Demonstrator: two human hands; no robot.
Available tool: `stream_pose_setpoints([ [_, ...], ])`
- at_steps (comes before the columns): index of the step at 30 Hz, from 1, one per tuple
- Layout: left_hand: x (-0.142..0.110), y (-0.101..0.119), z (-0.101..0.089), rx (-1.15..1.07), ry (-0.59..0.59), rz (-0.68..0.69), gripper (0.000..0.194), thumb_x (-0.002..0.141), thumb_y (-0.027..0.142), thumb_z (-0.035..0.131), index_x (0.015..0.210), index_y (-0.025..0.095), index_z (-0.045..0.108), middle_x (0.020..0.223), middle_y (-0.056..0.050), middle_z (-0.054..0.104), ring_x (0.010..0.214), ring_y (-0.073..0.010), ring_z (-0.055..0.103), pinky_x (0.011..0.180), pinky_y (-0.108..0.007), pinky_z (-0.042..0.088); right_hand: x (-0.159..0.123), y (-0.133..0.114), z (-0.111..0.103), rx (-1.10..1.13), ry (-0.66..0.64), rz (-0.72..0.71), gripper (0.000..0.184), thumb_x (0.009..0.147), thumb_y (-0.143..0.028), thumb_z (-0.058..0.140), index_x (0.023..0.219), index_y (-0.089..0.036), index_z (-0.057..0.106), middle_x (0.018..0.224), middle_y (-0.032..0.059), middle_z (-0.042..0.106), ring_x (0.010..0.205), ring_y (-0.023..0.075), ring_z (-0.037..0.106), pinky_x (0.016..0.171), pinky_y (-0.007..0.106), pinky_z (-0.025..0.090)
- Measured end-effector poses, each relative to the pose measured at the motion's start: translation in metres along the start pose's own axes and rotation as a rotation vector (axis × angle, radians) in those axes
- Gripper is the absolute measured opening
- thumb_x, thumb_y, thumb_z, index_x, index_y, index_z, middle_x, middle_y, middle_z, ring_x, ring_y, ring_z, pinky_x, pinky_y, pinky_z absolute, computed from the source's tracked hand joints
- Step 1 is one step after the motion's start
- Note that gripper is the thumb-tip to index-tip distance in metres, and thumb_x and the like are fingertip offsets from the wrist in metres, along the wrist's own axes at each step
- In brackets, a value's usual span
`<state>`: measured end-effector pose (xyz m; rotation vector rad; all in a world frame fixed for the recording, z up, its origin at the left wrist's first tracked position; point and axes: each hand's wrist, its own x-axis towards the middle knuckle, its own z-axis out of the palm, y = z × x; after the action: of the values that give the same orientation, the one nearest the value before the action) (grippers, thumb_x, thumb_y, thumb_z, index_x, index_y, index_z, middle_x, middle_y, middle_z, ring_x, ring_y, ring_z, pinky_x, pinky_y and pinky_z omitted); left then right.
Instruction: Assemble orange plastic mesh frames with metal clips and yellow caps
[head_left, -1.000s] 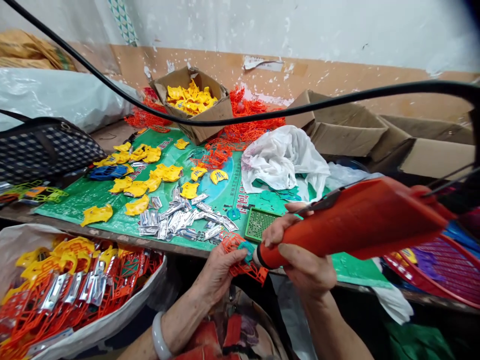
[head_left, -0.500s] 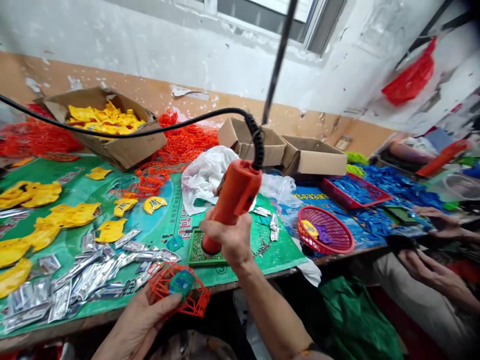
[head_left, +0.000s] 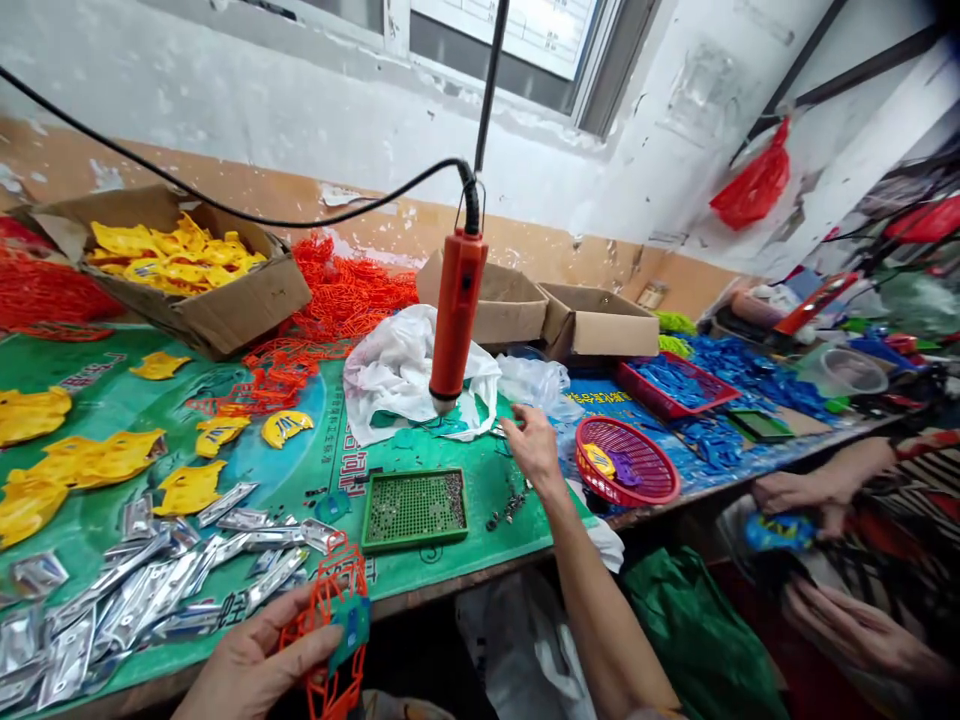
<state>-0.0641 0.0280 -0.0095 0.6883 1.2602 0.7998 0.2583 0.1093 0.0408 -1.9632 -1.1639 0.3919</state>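
My left hand (head_left: 251,665) grips an orange plastic lattice piece (head_left: 330,620) with a teal part on it, at the table's near edge. My right hand (head_left: 531,447) reaches out over the green mat, fingers curled down beside a white plastic bag (head_left: 401,365), just past a small heap of dark screws (head_left: 510,507). What its fingers hold, if anything, is hidden. The orange electric screwdriver (head_left: 456,315) hangs free on its black cord above the mat. A green screw tray (head_left: 415,507) lies between my hands.
Silver foil packets (head_left: 150,580) and yellow plastic pieces (head_left: 82,460) cover the mat's left. A cardboard box (head_left: 225,310) of yellow parts and orange lattice heaps (head_left: 345,295) sit behind. A red basket (head_left: 628,462) stands right. Another person's hands (head_left: 817,495) work at the far right.
My right hand let go of the orange screwdriver, which rose and now hangs on its cord. That hand moved forward to the bag. My left hand turned the lattice piece upright.
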Motion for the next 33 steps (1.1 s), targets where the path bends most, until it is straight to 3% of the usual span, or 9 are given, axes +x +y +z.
stream_pose_setpoints([
  [4, 0.001, -0.001, 0.000, -0.035, -0.029, -0.037, 0.058, 0.044, 0.041, 0.092, 0.096, 0.021, 0.076, 0.082, -0.006, 0.080, 0.075, -0.0290, 0.074, 0.066, -0.032, 0.061, 0.021, 0.047, -0.015, -0.249, 0.008, 0.171, 0.032, 0.091, -0.033, 0.059, 0.118, -0.017, 0.058, 0.126, 0.0096, 0.058, 0.112, 0.0238, 0.058, 0.095, 0.047, 0.048],
  [9, -0.002, 0.008, -0.003, -0.060, -0.035, -0.062, 0.061, 0.047, 0.042, 0.091, 0.103, 0.023, 0.075, 0.099, -0.005, 0.079, 0.093, -0.0326, 0.072, 0.074, -0.035, 0.061, 0.025, 0.068, -0.004, -0.354, -0.123, 0.245, 0.032, 0.091, -0.035, 0.059, 0.117, -0.016, 0.058, 0.120, 0.0085, 0.061, 0.104, 0.0216, 0.062, 0.088, 0.043, 0.053],
  [14, -0.011, 0.022, -0.007, -0.032, -0.040, -0.017, 0.062, 0.050, 0.040, 0.091, 0.107, 0.023, 0.074, 0.107, -0.004, 0.077, 0.110, -0.0340, 0.065, 0.084, -0.034, 0.059, 0.018, 0.073, 0.008, -0.259, -0.218, 0.189, 0.032, 0.091, -0.035, 0.059, 0.116, -0.015, 0.059, 0.117, 0.0079, 0.062, 0.101, 0.0211, 0.063, 0.085, 0.041, 0.054],
  [17, -0.010, 0.022, -0.008, -0.012, -0.059, -0.002, 0.063, 0.051, 0.036, 0.091, 0.110, 0.024, 0.071, 0.108, -0.003, 0.077, 0.105, -0.0334, 0.067, 0.084, -0.036, 0.059, 0.011, 0.076, 0.007, -0.140, -0.246, 0.143, 0.030, 0.091, -0.034, 0.059, 0.114, -0.015, 0.060, 0.114, 0.0073, 0.063, 0.096, 0.0195, 0.064, 0.082, 0.039, 0.055],
  [21, -0.012, 0.018, -0.006, -0.046, -0.134, 0.059, 0.061, 0.060, 0.035, 0.087, 0.116, 0.021, 0.066, 0.101, -0.004, 0.078, 0.094, -0.0257, 0.071, 0.082, -0.031, 0.056, 0.001, 0.077, -0.001, 0.045, -0.195, 0.075, 0.026, 0.090, -0.035, 0.060, 0.104, -0.014, 0.062, 0.102, 0.0050, 0.065, 0.087, 0.0166, 0.064, 0.076, 0.035, 0.054],
  [25, -0.024, 0.018, -0.002, -0.194, -0.218, 0.111, 0.051, 0.066, 0.024, 0.084, 0.114, 0.021, 0.067, 0.099, -0.004, 0.077, 0.084, -0.0171, 0.070, 0.075, -0.023, 0.054, -0.011, 0.067, -0.012, 0.254, -0.023, -0.003, 0.026, 0.073, -0.041, 0.071, 0.079, -0.016, 0.064, 0.097, 0.0055, 0.062, 0.092, 0.0200, 0.057, 0.077, 0.034, 0.048],
  [28, -0.031, 0.014, -0.004, -0.323, -0.280, 0.099, 0.046, 0.066, 0.019, 0.084, 0.109, 0.020, 0.069, 0.097, -0.006, 0.076, 0.075, -0.0161, 0.069, 0.069, -0.026, 0.056, -0.032, 0.045, -0.014, 0.431, 0.020, -0.022, 0.033, 0.065, -0.048, 0.073, 0.076, -0.019, 0.061, 0.092, 0.0046, 0.060, 0.090, 0.0205, 0.054, 0.074, 0.033, 0.045],
  [30, -0.033, 0.008, -0.007, -0.407, -0.304, 0.102, 0.045, 0.067, 0.015, 0.082, 0.109, 0.020, 0.069, 0.098, -0.006, 0.076, 0.076, -0.0166, 0.069, 0.071, -0.030, 0.057, -0.058, 0.024, -0.010, 0.547, -0.085, -0.001, 0.036, 0.068, -0.052, 0.070, 0.082, -0.020, 0.061, 0.080, 0.0020, 0.059, 0.073, 0.0162, 0.053, 0.063, 0.030, 0.044],
  [33, -0.035, -0.002, -0.010, -0.489, -0.325, 0.101, 0.042, 0.067, 0.011, 0.079, 0.108, 0.020, 0.070, 0.099, -0.006, 0.076, 0.080, -0.0188, 0.070, 0.078, -0.037, 0.058, -0.108, -0.011, 0.007, 0.676, -0.370, 0.051, 0.040, 0.067, -0.053, 0.072, 0.085, -0.018, 0.064, 0.071, 0.0008, 0.060, 0.054, 0.0127, 0.051, 0.049, 0.028, 0.042],
])
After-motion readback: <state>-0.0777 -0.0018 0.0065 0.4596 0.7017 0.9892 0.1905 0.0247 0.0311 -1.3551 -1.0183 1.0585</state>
